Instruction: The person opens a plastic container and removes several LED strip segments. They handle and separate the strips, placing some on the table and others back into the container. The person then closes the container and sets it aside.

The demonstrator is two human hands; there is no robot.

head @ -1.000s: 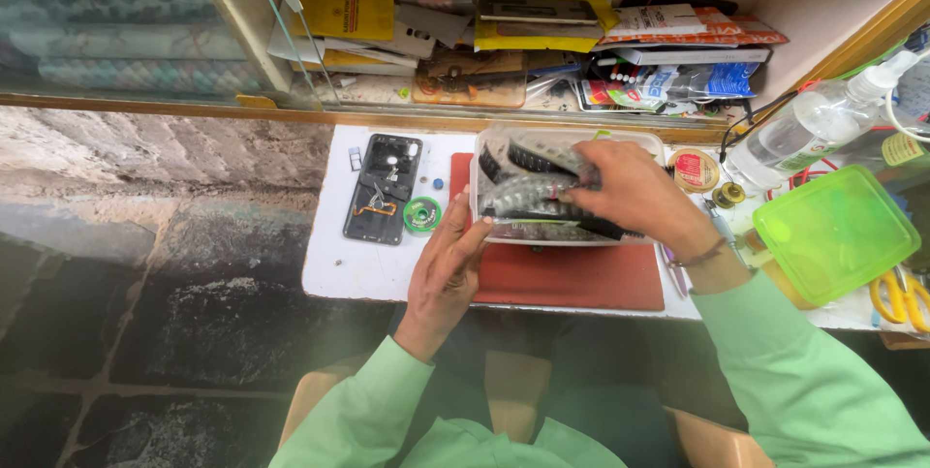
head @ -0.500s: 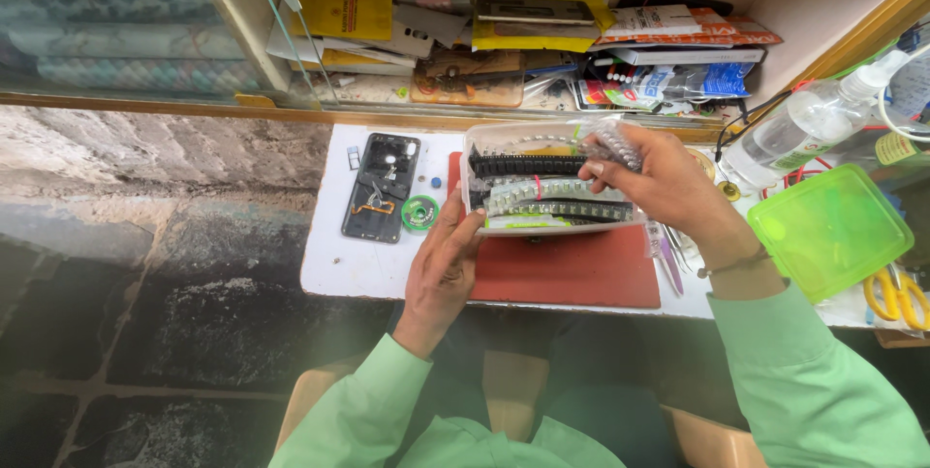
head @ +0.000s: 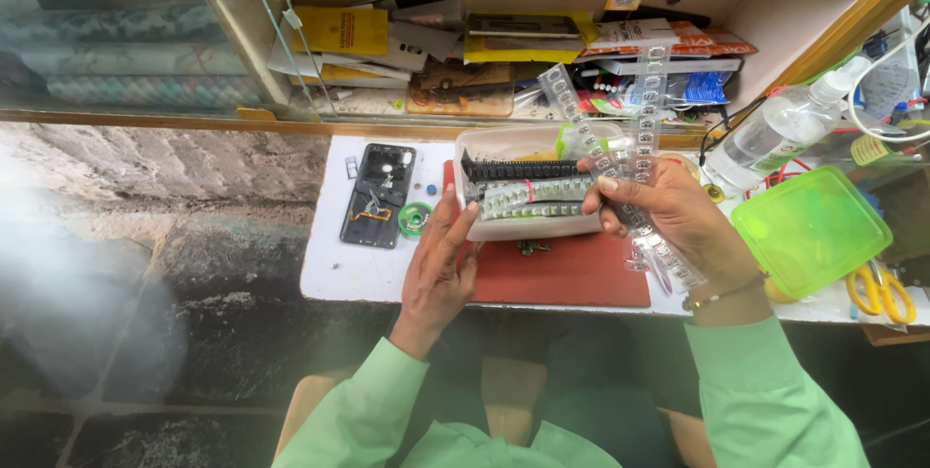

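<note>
Lifting clear blister strips [head: 620, 153] out of the clear plastic box [head: 528, 192], the right hand [head: 668, 211] is pinching the bunch tight btwn thumb & fingers; strips are fanning up toward 12 o'clock, above the box. The left hand [head: 441, 260] is bracing the box's near-left wall w/ fingers flat, holding nothing. The box is sitting on the red mat [head: 572, 274], w/ an opened phone [head: 378, 195] at its 9 o'clock and a green lid [head: 809, 231] at 3. Judgement: she or he is best keeping the box pinned and drawing the strips straight up, so the remaining rows aren't dragging out.
</note>
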